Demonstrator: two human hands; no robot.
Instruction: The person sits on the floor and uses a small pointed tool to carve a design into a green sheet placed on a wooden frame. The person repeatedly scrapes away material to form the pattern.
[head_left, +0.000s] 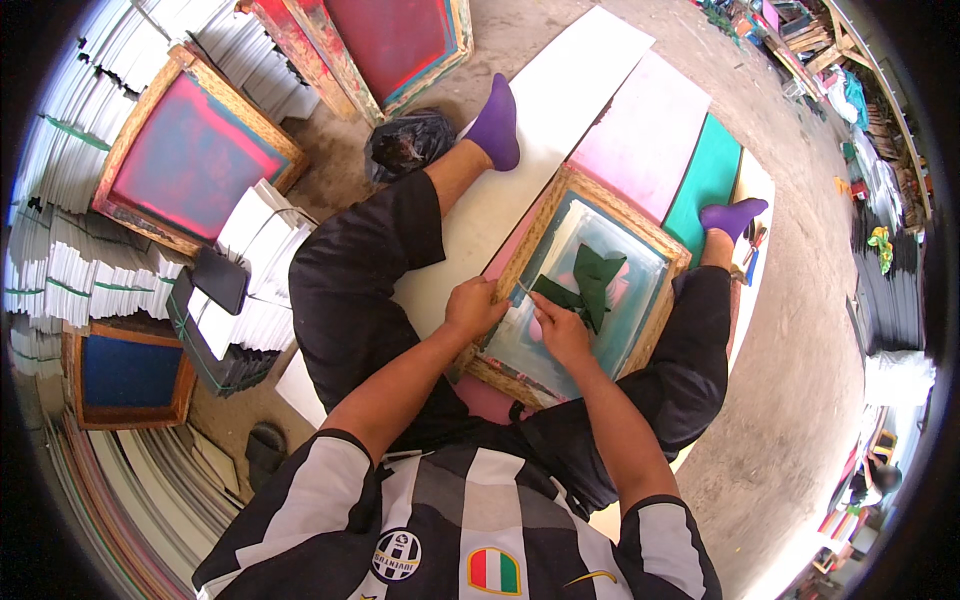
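A striped black-and-white shirt (494, 484) is filling the space nearest the camera. Ahead of it, the right hand (562, 332) is bunching its fingers, which seem to be pinching a thin pale strip (523, 288) beside the green pieces. The left hand (475, 308) is curling its fingers at the near-left side of a wooden frame (627, 210); whether they are gripping the rim or the strip, I cannot tell. The green pieces (598, 272) are lying on the pale panel (645, 275) inside the frame, angled across each other over a faint pink patch.

Judging by this layout, the work is sitting partway: the frame is already resting between the legs and the pieces are already lying on its panel, while handling at the left edge is remaining unfinished. Whether the pieces are fixed or loose is not showing.

Further out, the frame is resting over long boards, white (560, 85), pink (648, 140) and green (710, 175). Purple-socked feet (495, 125) are flanking them, and a red-faced screen (195, 155) is leaning at left.
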